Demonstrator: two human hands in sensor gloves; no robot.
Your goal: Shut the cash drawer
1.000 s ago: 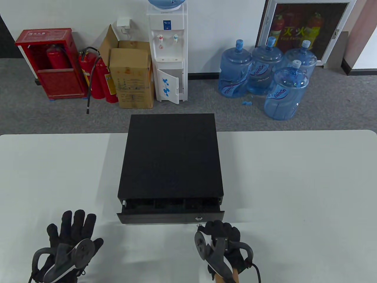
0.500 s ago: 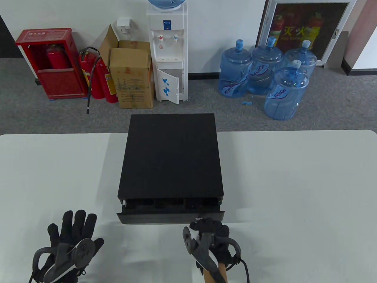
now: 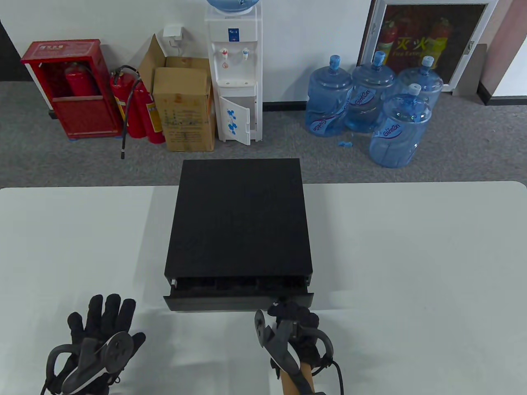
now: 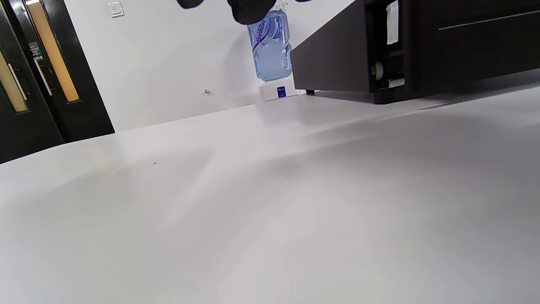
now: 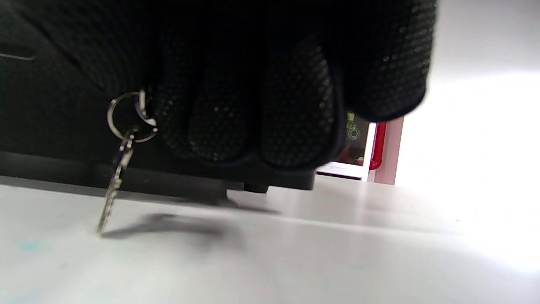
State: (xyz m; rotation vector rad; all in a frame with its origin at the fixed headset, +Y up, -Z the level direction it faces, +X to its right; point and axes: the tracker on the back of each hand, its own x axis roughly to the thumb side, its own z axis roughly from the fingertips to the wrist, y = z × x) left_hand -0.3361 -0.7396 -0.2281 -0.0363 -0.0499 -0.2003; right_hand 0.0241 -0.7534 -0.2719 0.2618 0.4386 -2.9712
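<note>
The black cash drawer box (image 3: 241, 218) stands mid-table. Its drawer (image 3: 214, 303) sticks out a little at the near side, showing a strip of compartments. My right hand (image 3: 290, 312) is curled against the drawer front at its right part, where it covers the lock. In the right wrist view its fingers (image 5: 253, 126) pinch something at a key ring (image 5: 126, 116), and a second key (image 5: 113, 194) hangs from the ring down to the table. My left hand (image 3: 103, 325) lies flat and open on the table, left of the drawer and touching nothing. The box's left side (image 4: 337, 63) shows in the left wrist view.
The white table (image 3: 411, 255) reaches wide on both sides of the box. Behind it on the floor stand water bottles (image 3: 370, 107), a water dispenser (image 3: 234, 74), cardboard boxes (image 3: 185, 107) and fire extinguishers (image 3: 140, 107).
My right hand has moved left and forward onto the drawer front and now covers the lock. The drawer sticks out the same amount. My left hand has not moved.
</note>
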